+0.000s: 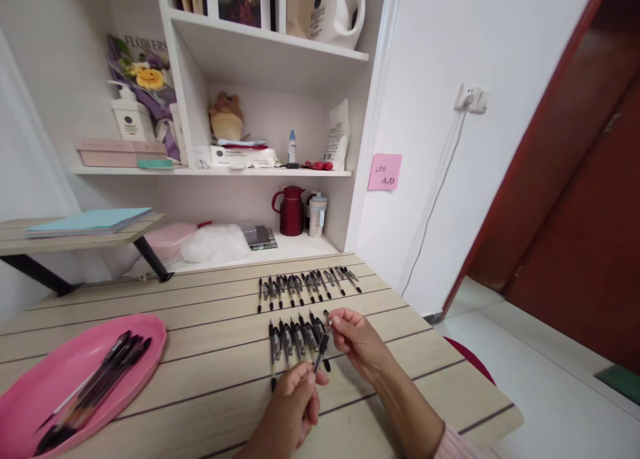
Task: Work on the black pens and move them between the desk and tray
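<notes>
**A:** What do the hands have hold of?

**B:** One black pen (pixel 321 349), held tilted just above the table (pixel 210 379). The left hand (pixel 295 405) is closed round its lower end, pinching the barrel between thumb and fingers. The right hand (pixel 357 342) pinches the upper tip between thumb and forefinger. So both grips are closed on the same pen.

**A:** And how does the pen lie relative to each grip?

**B:** It runs up and away from the left grip toward the right one, with its middle bare between them. What sits under the right fingertips is too small to tell.

**A:** How would you do this step well?

**B:** As I judge it, the fine work is at the top end. I'd make the left grip the steady one, firm on the barrel and not twisting. The right fingertips should act straight along the pen's length. A sideways push could make a small part slip.

**A:** Anything close enough to get in the way?

**B:** The near row (pixel 295 339) of pens lies side by side under and just beyond the grips, and the held pen crosses above its right end. The far row (pixel 305 287) lies farther beyond. Well apart to the left of the left grip is a pink tray (pixel 55 365) with a loose bundle of pens. I'd hold both grips lifted so a knuckle doesn't knock the near row askew.
</notes>
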### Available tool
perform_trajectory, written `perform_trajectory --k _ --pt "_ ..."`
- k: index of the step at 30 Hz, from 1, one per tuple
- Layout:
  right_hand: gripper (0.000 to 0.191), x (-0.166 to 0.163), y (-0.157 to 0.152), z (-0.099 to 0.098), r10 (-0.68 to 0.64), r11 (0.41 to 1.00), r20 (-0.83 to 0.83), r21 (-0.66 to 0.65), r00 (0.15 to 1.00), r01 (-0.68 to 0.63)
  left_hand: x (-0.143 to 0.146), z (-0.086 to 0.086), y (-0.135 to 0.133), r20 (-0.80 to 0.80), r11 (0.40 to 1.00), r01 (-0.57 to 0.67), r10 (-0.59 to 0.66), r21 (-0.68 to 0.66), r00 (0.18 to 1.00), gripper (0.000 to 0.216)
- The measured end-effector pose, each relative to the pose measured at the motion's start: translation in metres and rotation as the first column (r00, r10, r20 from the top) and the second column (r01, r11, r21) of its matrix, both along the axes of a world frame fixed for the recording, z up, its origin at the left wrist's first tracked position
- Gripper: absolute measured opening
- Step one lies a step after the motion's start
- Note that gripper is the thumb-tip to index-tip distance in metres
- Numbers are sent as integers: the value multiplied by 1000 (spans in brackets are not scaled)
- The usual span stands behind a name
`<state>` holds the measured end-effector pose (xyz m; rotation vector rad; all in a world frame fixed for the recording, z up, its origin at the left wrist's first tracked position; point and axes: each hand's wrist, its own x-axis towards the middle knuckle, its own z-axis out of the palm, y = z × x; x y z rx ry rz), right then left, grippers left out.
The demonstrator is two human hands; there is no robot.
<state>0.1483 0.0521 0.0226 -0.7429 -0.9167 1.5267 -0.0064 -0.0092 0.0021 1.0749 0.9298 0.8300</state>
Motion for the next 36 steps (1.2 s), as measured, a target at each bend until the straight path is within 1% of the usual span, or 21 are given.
perform_trajectory --k 3,9,14,16,21,24,27,29,31,36 --pt "22 1 -2 1 17 1000 23 8 1000 -17 0 1 0 -14 1000 -1 1 1 1000 34" --pt "23 1 -5 3 28 999 94 -19 995 -26 0 3 0 -27 1000 1 -1 18 1000 37" --pt "26 -2 -9 3 61 998 106 -32 993 -58 2 8 -4 -39 997 -47 50 57 998 33" --pt "27 -3 -10 3 56 998 119 -20 991 -54 3 7 -5 -47 995 -70 74 73 996 32" --pt "29 -4 -9 1 20 1000 167 9 986 -22 5 -3 -4 -63 987 -121 128 109 990 29" --pt "29 -5 -10 0 3 999 177 45 984 -11 5 -3 -3 -70 985 -119 129 125 989 27" --pt "26 -5 -12 3 52 994 142 83 989 -64 4 3 -3 -58 985 -114 122 130 991 26" --pt "26 -5 -14 5 94 991 83 82 992 -101 4 8 -3 -48 986 -108 114 125 992 25" --pt "28 -5 -15 7 105 992 40 70 994 -107 3 10 -3 -43 988 -94 100 123 994 24" --pt "20 -3 -13 5 82 995 33 60 996 -84 3 4 -3 -47 989 -62 69 133 997 25"
